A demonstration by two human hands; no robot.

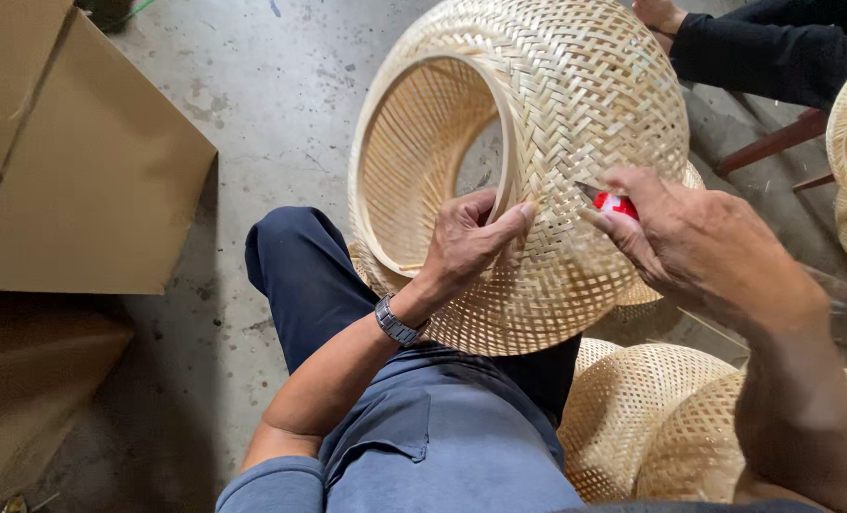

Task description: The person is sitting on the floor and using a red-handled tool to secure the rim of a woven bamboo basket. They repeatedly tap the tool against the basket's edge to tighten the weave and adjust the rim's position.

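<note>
The left hand [466, 242] is gripping the round rim of a woven bamboo basket [575, 104], thumb pressing on the outside weave and fingers curling inside the opening, which is steadying the basket and keeping it from rolling. The right hand [689, 242] is pinching a small red-handled cutter [611, 202] between thumb and fingers, its short blade touching the weave just beside the left thumb, so the braced spot is the one being worked. The basket is lying on its side across the person's lap, opening turned toward the left knee, which is putting the side wall up under both hands. Below the basket, to its right, more baskets [651, 418] are sitting close together. Left of the basket, cardboard boxes [81, 171] are standing on the concrete floor [271, 104]. Beyond the basket, another person's dark sleeve [765, 47] is showing.
</note>
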